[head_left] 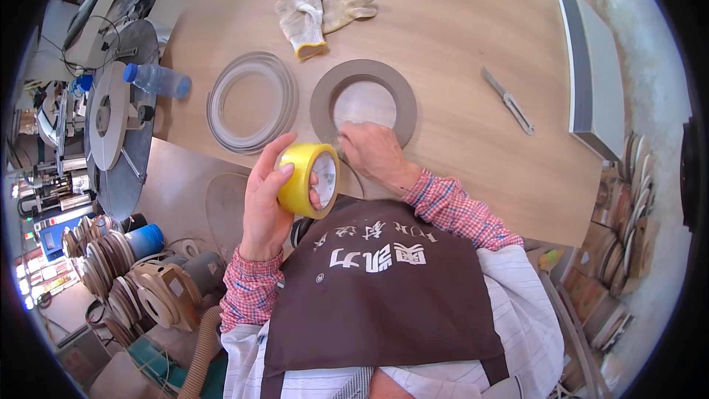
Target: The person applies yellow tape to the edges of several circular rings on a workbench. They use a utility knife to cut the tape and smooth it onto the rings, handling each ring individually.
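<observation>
My left hand (267, 203) is closed on a roll of yellow packing tape (297, 181), with fingers through its core and the thumb on its outside. Just to the right, my right hand (377, 154) has its fingers curled in a pinch. What lies between those fingertips is too small to make out. This hand overlaps the near edge of a flat grey-brown coil of edge banding (405, 100) on the table. A thin dark strand (357, 179) hangs below the right hand. Left of that coil lies a second, paler coil of banding (216, 114), wound more loosely.
A pair of work gloves (301, 21) lies on the wooden table (458, 37) at the back. A utility knife (508, 100) and a long grey-white panel (602, 77) lie to the right. At left are a water bottle (159, 80) and a machine reel (111, 114). Banding rolls (111, 270) crowd the lower left.
</observation>
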A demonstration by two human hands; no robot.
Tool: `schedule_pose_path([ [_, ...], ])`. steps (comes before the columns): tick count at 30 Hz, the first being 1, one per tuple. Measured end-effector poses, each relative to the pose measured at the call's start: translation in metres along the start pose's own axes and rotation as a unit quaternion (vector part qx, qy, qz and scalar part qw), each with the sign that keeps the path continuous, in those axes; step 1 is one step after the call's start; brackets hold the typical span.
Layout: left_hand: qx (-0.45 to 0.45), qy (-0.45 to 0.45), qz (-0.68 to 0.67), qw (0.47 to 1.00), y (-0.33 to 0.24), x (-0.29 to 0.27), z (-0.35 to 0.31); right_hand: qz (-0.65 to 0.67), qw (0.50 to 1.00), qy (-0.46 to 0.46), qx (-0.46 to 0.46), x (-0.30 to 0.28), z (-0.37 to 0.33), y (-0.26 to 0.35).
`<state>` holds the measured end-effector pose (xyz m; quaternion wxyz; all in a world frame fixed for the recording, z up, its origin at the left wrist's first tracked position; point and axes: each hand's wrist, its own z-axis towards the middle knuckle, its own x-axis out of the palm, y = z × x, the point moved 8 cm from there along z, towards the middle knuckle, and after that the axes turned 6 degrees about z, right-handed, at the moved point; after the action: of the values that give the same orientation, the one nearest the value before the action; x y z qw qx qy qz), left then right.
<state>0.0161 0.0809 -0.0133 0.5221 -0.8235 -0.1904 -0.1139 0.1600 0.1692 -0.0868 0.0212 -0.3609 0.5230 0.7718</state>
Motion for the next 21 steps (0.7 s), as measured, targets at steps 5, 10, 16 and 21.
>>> schedule_pose_path([
  [5,0.001,-0.026,0.023,0.999,0.016,-0.004,-0.006,-0.072,0.991,-0.007,-0.115,0.000,-0.005,0.010],
  [10,-0.005,-0.017,0.035,0.999,0.025,-0.008,-0.014,-0.091,0.988,0.019,-0.127,-0.003,-0.006,0.013],
  [16,-0.011,-0.020,0.023,0.999,0.034,-0.014,-0.020,-0.102,0.983,0.080,-0.131,-0.020,-0.018,0.035],
  [21,-0.014,-0.018,0.011,1.000,0.035,-0.013,-0.021,-0.185,0.976,0.073,-0.094,-0.007,-0.029,0.023],
])
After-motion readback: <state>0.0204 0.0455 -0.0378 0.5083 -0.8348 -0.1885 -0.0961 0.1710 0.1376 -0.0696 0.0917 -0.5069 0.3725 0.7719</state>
